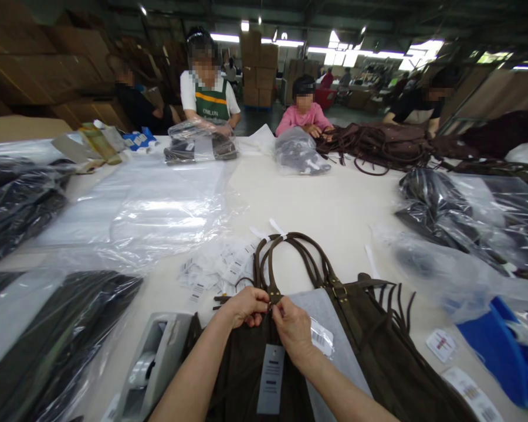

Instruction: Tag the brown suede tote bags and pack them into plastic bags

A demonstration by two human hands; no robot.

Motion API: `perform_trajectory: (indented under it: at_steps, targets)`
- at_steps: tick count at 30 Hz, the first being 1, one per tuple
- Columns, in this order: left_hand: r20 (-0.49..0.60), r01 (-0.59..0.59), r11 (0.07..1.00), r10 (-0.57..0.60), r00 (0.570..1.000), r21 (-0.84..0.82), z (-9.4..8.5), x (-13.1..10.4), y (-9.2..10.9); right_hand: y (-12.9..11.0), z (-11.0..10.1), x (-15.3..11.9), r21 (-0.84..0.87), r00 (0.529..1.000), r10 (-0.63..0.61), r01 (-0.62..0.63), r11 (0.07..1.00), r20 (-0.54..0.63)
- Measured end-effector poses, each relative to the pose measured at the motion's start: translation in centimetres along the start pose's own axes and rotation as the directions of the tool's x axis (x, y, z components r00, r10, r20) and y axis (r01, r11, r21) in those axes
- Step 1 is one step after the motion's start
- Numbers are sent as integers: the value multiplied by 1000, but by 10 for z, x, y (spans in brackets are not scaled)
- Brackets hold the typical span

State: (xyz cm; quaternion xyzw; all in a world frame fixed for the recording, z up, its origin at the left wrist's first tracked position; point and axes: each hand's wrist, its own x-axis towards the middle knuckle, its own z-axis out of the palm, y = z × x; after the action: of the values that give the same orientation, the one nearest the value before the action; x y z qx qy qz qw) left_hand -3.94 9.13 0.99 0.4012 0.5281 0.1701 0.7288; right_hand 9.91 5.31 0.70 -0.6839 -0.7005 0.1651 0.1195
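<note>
Both pinching, your left hand and right hand nearly meet where the handle joins the near bag, seemingly to control a small piece I cannot identify

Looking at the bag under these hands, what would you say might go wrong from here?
The grey tag lies on the dark bag between both forearms, so the right hand might crease it.

Loose labels lie just beyond the left hand and could get scattered.

The tape dispenser stands close beside the left forearm, which may bump it.
</note>
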Motion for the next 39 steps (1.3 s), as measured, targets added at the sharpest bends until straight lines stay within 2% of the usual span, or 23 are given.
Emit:
perform_trajectory:
  at_steps: [10,17,20,24,30,34,39]
  targets:
    - [-182,-75,980,109,977,182,12,-3,0,-1,-7,3,70,998,-19,14,997,67]
    - [-353,-172,938,277,894,301,9,-5,-5,-4,-20,3,-4,988,-96,97,995,117]
    - [-396,-156,953,252,883,259,8,-8,-9,-9,-22,4,-20,987,-92,96,995,132]
    - [-443,-127,985,168,881,120,7,-17,-12,-14,-21,4,-67,982,-116,127,990,151]
    - [-420,-112,992,75,904,-62,7,-21,-11,-16,-15,3,-54,980,-94,105,993,176]
    - [-418,-82,994,43,907,-75,10,-17,-8,-14,-14,4,-13,981,-98,102,995,165]
    - [-453,-41,999,38,891,3,14,-13,-9,-12,-12,4,42,984,-95,90,995,151]
